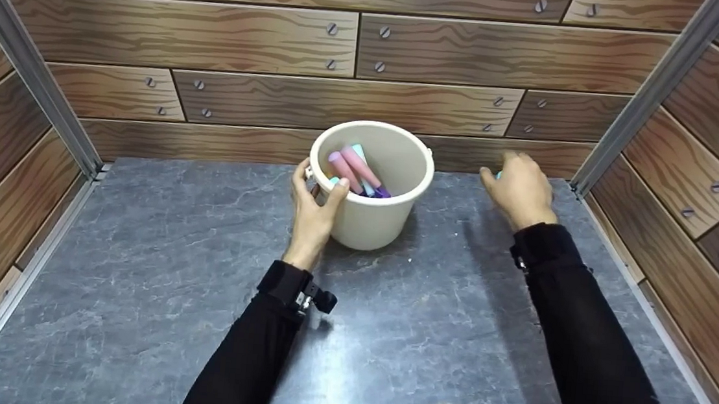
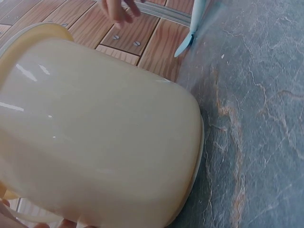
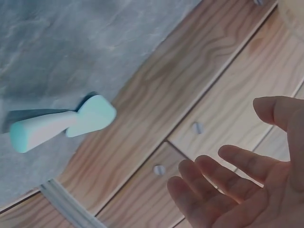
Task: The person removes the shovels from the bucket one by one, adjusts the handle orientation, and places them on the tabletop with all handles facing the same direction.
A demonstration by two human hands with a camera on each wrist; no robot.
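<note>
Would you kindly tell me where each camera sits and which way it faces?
Head: on the head, looking forward and down at the beige bucket; left hand, right hand, black sleeves show.
Left wrist: worn there, facing the bucket's side; both hands show partly.
Right wrist: worn there, facing a turquoise spade-shaped tool; right hand shows.
Both wrist views share the tool.

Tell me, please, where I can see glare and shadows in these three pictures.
Head view: bright glare on the grey surface, with a shadow alongside the right sleeve; left wrist view: white streaks of reflection on the bucket; right wrist view: a dark shadow beside the turquoise tool.
</note>
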